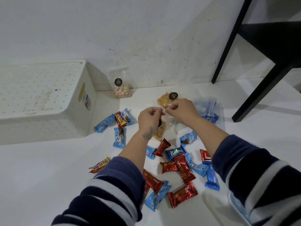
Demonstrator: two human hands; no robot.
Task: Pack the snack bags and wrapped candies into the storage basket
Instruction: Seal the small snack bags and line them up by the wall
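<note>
Head view: two hands meet over a white floor strewn with sweets.
Left hand [150, 118]: fingers curled, pinching the edge of a clear bag [169, 117] at centre.
Right hand [180, 110]: fingers curled, pinching the same bag edge, just beside the left hand's fingertips.
Clear bag: crinkled film between and under the hands; what it holds cannot be told.
Stick snack bag [166, 100]: lies just behind the hands, with a round black sticker; the right hand covers part of it.
Puff snack bag [159, 131]: lies under the left wrist, pale pieces showing.
Candies [184, 168]: red, blue and orange wrappers scattered on the floor, most between the forearms, a few left of the left hand.
Pastel bag [121, 88]: stands upright against the wall, well behind the hands.
Blue bags [208, 110]: a heap just right of the right hand.
Basket [76, 111]: white, perforated, at left against the wall, apparently bottom up; no snacks visible in it.
Chair [254, 51]: black legs at upper right.
Sleeves [114, 193]: navy with white stripes.
</note>
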